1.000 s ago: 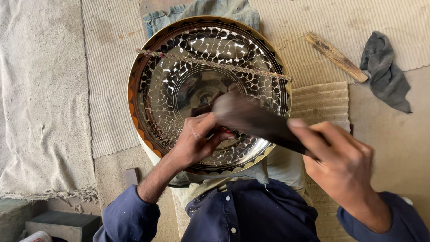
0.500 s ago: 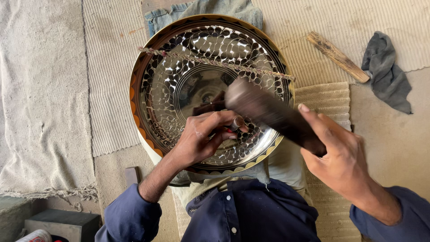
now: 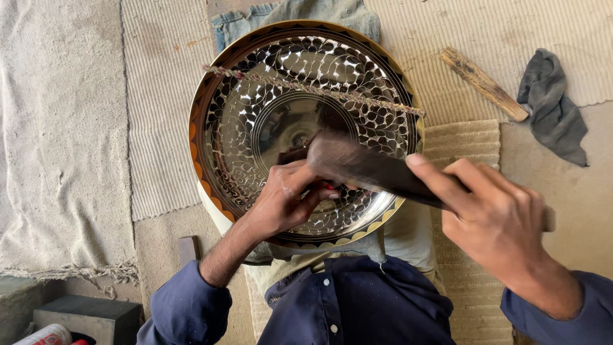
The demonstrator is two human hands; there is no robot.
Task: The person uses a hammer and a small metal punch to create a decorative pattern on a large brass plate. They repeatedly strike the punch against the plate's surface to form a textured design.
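A large round metal tray (image 3: pixel 255 115) with a shiny engraved scale pattern and a gold rim rests on my lap. My left hand (image 3: pixel 287 195) presses a small chisel-like tool, mostly hidden by my fingers, onto the tray's lower middle. My right hand (image 3: pixel 495 220) grips a dark wooden mallet (image 3: pixel 364 167), blurred from motion, whose head hangs just above my left hand. A thin twisted cord (image 3: pixel 306 86) stretches across the tray's upper half.
A wooden stick (image 3: pixel 483 83) and a grey rag (image 3: pixel 552 112) lie on the woven mat at the upper right. A folded beige mat (image 3: pixel 461 144) lies to the tray's right. A dark block (image 3: pixel 89 316) and a small wooden piece (image 3: pixel 187 246) sit at the lower left.
The mallet has swung up and back down toward my left hand. My left hand stays on the tray at nearly the same spot.
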